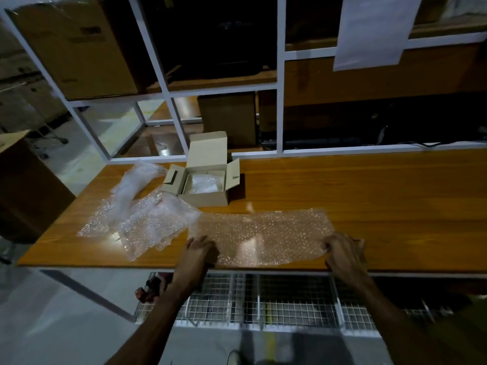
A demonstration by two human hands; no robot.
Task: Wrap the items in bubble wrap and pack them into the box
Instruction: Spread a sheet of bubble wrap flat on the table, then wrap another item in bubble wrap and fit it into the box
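Two hands on one sheet, flattening before the wrap

We have the bubble wrap sheet (pixel 261 237) spread at the near edge of the wooden table (pixel 369 185), at 6 o'clock from the box (pixel 204 184). Our left hand (pixel 201 250) pinches its left near corner, our right hand (pixel 342 252) its right one. We judge it best to pull evenly outward, keeping the sheet taut and flat. Its long axis runs 9 to 3 o'clock. The open box, at 12, appears to hold one wrapped item already
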